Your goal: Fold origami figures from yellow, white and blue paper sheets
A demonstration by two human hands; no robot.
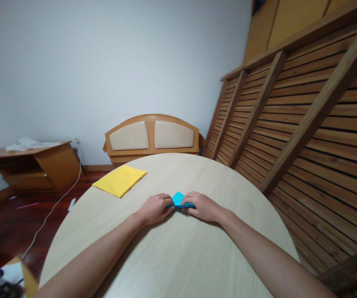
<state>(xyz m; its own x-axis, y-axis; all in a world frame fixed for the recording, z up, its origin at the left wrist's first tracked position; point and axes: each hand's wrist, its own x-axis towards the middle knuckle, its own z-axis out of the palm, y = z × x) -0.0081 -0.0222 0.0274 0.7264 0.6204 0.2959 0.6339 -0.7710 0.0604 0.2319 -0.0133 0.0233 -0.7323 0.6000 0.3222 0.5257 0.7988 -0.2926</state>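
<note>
A small piece of folded blue paper (178, 198) lies between my two hands near the middle of the round table (178, 256). Its top forms a point away from me, and a darker folded edge runs along the side nearest me. My left hand (156, 208) grips the left end with its fingers closed. On the right end, my right hand (202, 205) pinches the paper between thumb and fingers. Parts of both ends are hidden under the fingers. A stack of yellow paper (120, 181) rests on the table to the far left of my hands.
Behind the table stands a wooden headboard (152, 132) with padded panels. A slatted wooden frame (290, 116) leans along the right side. At left, a low cabinet (54, 165) holds white papers, and a cable (54, 209) crosses the dark red floor. An open box (26, 275) sits lower left.
</note>
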